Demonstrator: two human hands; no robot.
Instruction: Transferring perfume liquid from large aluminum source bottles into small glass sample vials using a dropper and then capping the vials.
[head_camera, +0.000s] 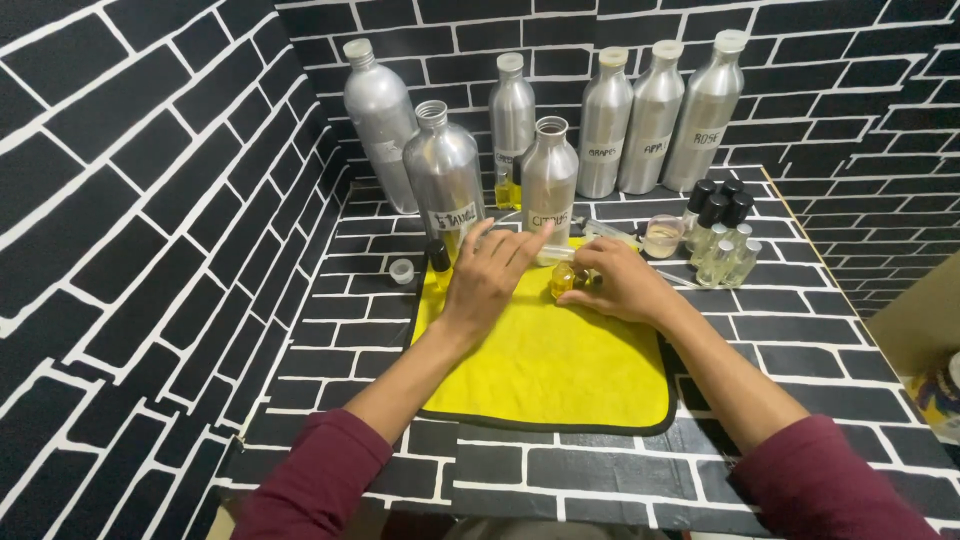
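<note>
My right hand (617, 283) grips a small glass bottle of yellow liquid (562, 279) standing on the yellow cloth (552, 365). My left hand (492, 270) hovers just left of it, fingers spread and reaching toward the bottle's top, holding nothing that I can see. Two open aluminium bottles (445, 176) (549, 176) stand right behind the hands. A syringe (607, 231) lies behind my right hand.
Several capped aluminium bottles (652, 118) line the back wall. A small glass cup (663, 236) and a cluster of small black-capped vials (722, 235) sit at the right. A white cap (402, 270) and a dark-capped vial (439, 256) lie left of the cloth. Table edge at the right.
</note>
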